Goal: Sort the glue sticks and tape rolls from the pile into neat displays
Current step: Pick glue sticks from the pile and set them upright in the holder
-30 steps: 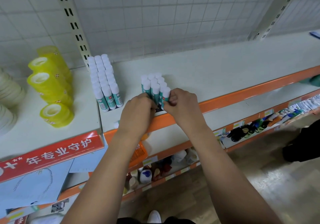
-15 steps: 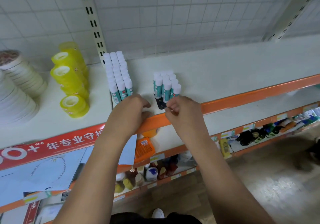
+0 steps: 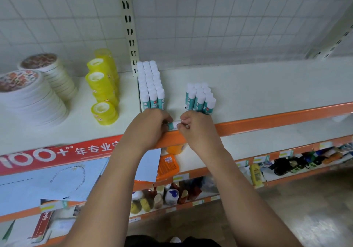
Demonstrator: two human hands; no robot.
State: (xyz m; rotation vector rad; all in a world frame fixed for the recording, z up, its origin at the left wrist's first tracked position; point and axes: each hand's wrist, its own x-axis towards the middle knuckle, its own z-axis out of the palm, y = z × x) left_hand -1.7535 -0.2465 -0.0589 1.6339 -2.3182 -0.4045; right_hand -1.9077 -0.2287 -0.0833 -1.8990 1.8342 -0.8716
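Both forearms reach fwd and up, bare, converging at centre. Left hand (image 3: 148,127) knuckles up, fingers curled inward — fingertips pinched at its right edge. Right hand (image 3: 196,127) mirrors it, thumb and forefinger pinched toward the left hand; hands nearly touching — approx level, wrists straight.

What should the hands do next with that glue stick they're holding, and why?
Probably turn the glue stick upright and stand it against the small block. It lies sideways between the left hand and right hand, while the sticks in both blocks stand with caps up, and the small block looks unfinished beside the long block.
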